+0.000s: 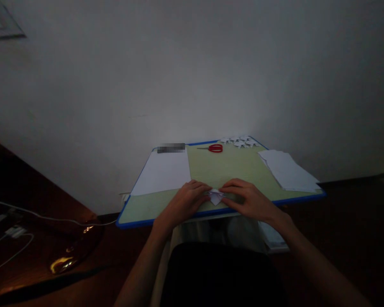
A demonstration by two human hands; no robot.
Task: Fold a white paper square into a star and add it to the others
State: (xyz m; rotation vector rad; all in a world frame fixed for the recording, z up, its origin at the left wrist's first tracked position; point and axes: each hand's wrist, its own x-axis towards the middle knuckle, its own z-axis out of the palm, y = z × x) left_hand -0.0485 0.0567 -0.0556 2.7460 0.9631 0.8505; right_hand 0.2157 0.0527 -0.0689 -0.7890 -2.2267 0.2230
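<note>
Near the front edge of the table, a small piece of folded white paper (216, 198) is held between both hands, its lower end coming to a point. My left hand (192, 195) pinches its left side, fingers curled in. From the other side my right hand (245, 195) grips the right edge between thumb and fingers. Fingertips cover both sides of the paper, so its full shape is partly hidden. Beyond the hands lies a pair of scissors (215, 148) with red handles, blades toward the left.
The pale green table (208, 166) has a blue rim. A large white sheet (163, 170) lies left, a blurred dark object (171, 148) at its top. Several folded paper pieces (240, 141) sit at the back right, with stacked paper (288, 170) nearer. A wall (192, 76) stands behind.
</note>
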